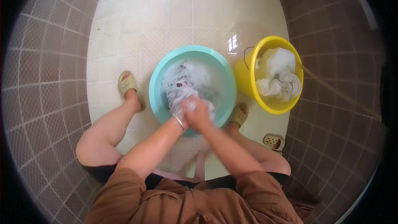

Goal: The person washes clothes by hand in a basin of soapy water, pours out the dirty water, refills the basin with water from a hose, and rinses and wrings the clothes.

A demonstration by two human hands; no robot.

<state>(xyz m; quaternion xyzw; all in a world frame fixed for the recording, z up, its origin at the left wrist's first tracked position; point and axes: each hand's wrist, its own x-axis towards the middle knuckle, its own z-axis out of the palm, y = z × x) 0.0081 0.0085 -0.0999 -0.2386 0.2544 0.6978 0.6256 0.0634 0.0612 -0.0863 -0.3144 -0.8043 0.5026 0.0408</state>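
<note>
My left hand [185, 115] and my right hand [200, 114] press together over the near part of a turquoise basin [155, 95]. A wet, whitish cloth [181, 94] with dark printed patches is bunched in their grip, and more of it trails forward into the sudsy water. White foam [198, 71] lies over the cloth and water. Around my left wrist is a silver bangle [180, 121]. My right hand is slightly smeared by motion and partly covers the left, so the left fingers are mostly hidden.
A yellow bucket [244, 79] holding white cloths [280, 79] stands right of the basin, by the tiled wall [331, 79]. A round drain cover [273, 142] lies near my right knee. My slippered feet flank the basin on a wet tiled floor [141, 29].
</note>
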